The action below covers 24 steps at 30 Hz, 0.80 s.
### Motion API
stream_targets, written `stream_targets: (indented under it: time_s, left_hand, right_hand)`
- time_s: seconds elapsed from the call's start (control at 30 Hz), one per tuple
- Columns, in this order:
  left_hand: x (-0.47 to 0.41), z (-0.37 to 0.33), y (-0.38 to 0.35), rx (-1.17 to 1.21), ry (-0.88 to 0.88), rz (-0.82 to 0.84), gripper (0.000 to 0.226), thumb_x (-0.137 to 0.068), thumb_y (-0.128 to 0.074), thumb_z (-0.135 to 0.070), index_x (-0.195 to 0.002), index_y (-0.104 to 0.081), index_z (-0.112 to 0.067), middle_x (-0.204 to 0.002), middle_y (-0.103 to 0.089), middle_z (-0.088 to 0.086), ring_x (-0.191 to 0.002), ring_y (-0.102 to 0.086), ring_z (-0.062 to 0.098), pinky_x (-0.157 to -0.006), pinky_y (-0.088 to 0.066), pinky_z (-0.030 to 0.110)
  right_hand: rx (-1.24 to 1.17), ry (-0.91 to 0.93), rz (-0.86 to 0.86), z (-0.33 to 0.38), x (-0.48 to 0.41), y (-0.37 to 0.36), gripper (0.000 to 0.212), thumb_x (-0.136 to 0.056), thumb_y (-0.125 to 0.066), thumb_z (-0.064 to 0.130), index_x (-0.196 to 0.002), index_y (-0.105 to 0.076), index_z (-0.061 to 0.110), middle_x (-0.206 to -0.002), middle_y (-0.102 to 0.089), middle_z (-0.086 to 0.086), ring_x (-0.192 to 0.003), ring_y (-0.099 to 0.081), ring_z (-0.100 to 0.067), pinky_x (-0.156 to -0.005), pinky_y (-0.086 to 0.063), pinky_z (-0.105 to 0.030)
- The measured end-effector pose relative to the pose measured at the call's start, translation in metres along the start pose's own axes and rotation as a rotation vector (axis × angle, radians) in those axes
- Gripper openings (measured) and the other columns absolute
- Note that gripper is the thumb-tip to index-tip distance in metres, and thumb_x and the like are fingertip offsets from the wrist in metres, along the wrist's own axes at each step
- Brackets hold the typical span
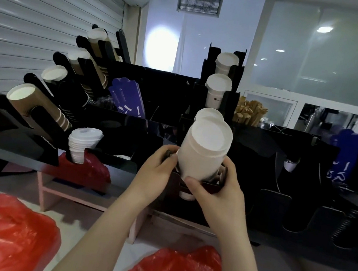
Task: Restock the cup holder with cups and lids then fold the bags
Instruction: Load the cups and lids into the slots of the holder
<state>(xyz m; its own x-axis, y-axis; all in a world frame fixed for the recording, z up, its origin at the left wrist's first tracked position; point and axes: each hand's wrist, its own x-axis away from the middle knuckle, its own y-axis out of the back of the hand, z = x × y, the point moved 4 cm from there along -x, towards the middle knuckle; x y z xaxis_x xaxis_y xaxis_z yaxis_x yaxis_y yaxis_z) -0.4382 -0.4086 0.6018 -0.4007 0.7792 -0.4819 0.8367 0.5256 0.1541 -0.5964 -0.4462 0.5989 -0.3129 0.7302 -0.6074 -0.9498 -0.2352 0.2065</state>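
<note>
Both our hands clasp the cups [204, 148] at the stack's lower end, left hand [158, 170] curled round one side, right hand [217, 193] round the other with its thumb across the front. We see the stack's long axis tilting up and away from our fingers, bases uppermost, mouths down between them at the holder [274, 205].

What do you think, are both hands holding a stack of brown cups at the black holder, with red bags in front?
Not quite: the head view shows the stack of cups is white, not brown. The left hand and right hand do hold it at the black holder, with red bags in front.
</note>
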Motion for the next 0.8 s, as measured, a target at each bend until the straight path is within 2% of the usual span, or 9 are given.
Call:
stream_targets:
  time_s: [0.1,0.17,0.23,0.37,0.43,0.53,0.6,0.7,0.8]
  left_hand:
    - [0.003,-0.014,0.001,0.05,-0.045,0.04,0.022,-0.099,-0.044,-0.022,-0.104,-0.059,-0.038,-0.102,-0.066,-0.016,-0.096,-0.058,-0.009,-0.077,-0.042,0.005]
    - [0.005,-0.031,0.005,0.144,-0.126,-0.007,0.025,-0.1,-0.044,-0.02,-0.104,-0.062,-0.037,-0.101,-0.068,-0.022,-0.1,-0.059,-0.009,-0.078,-0.042,0.005]
    - [0.006,-0.053,0.008,0.224,-0.219,-0.032,0.026,-0.099,-0.042,-0.024,-0.106,-0.063,-0.038,-0.105,-0.067,-0.025,-0.105,-0.059,-0.007,-0.082,-0.043,0.007]
    - [-0.003,-0.095,0.012,0.211,-0.332,0.037,0.035,-0.096,-0.035,-0.035,-0.123,-0.058,-0.033,-0.121,-0.062,-0.013,-0.116,-0.054,0.004,-0.094,-0.045,0.02]
    - [-0.015,-0.105,0.012,0.192,-0.321,0.037,0.037,-0.094,-0.037,-0.037,-0.124,-0.057,-0.027,-0.122,-0.061,-0.007,-0.116,-0.055,0.008,-0.095,-0.046,0.026]
    - [-0.035,-0.109,0.005,0.296,-0.227,0.042,0.026,-0.1,-0.041,-0.026,-0.117,-0.058,-0.016,-0.117,-0.062,0.008,-0.106,-0.06,0.02,-0.089,-0.051,0.036]
    - [-0.049,-0.105,0.0,0.331,-0.179,0.008,0.02,-0.099,-0.041,-0.011,-0.11,-0.058,-0.011,-0.104,-0.064,0.012,-0.092,-0.061,0.022,-0.082,-0.052,0.036]
    - [-0.067,-0.096,-0.005,0.277,-0.17,-0.053,0.02,-0.095,-0.045,-0.004,-0.105,-0.059,-0.014,-0.099,-0.066,0.011,-0.091,-0.063,0.025,-0.082,-0.051,0.036]
    - [-0.074,-0.083,-0.002,0.121,-0.225,-0.152,0.029,-0.095,-0.045,-0.003,-0.111,-0.057,-0.024,-0.105,-0.065,-0.005,-0.098,-0.061,0.005,-0.084,-0.046,0.017]
  right_hand:
    - [0.05,0.08,-0.005,0.019,0.001,0.003,0.057,-0.068,-0.077,0.046,-0.113,-0.044,0.058,-0.116,-0.052,0.034,-0.114,-0.047,0.011,-0.088,-0.044,-0.012]
    - [0.1,0.192,-0.038,0.036,-0.001,0.005,0.061,-0.068,-0.073,0.052,-0.122,-0.045,0.049,-0.125,-0.048,0.029,-0.123,-0.043,0.004,-0.099,-0.039,-0.018]
    - [0.085,0.279,-0.071,0.055,-0.006,0.007,0.066,-0.068,-0.071,0.053,-0.127,-0.044,0.044,-0.125,-0.048,0.03,-0.122,-0.044,0.004,-0.097,-0.04,-0.015]
    - [-0.026,0.366,-0.073,0.08,-0.024,0.015,0.07,-0.067,-0.075,0.048,-0.129,-0.042,0.043,-0.12,-0.052,0.035,-0.116,-0.049,0.01,-0.088,-0.04,-0.005]
    - [-0.081,0.319,-0.04,0.083,-0.038,0.02,0.075,-0.065,-0.075,0.05,-0.132,-0.046,0.034,-0.119,-0.057,0.027,-0.116,-0.053,0.002,-0.091,-0.046,-0.018]
    - [-0.156,0.287,0.011,0.088,-0.059,0.03,0.066,-0.063,-0.075,0.046,-0.124,-0.052,0.033,-0.116,-0.062,0.018,-0.112,-0.058,-0.004,-0.091,-0.051,-0.031]
    - [-0.156,0.32,-0.012,0.094,-0.072,0.038,0.061,-0.064,-0.074,0.042,-0.121,-0.053,0.036,-0.115,-0.061,0.016,-0.11,-0.059,-0.006,-0.087,-0.052,-0.029]
    - [-0.123,0.36,-0.046,0.097,-0.09,0.044,0.065,-0.062,-0.078,0.036,-0.12,-0.05,0.039,-0.115,-0.06,0.022,-0.107,-0.06,-0.003,-0.08,-0.051,-0.019]
    - [-0.081,0.314,-0.066,0.084,-0.111,0.042,0.064,-0.061,-0.082,0.03,-0.113,-0.049,0.043,-0.107,-0.06,0.028,-0.101,-0.06,0.003,-0.079,-0.05,-0.015]
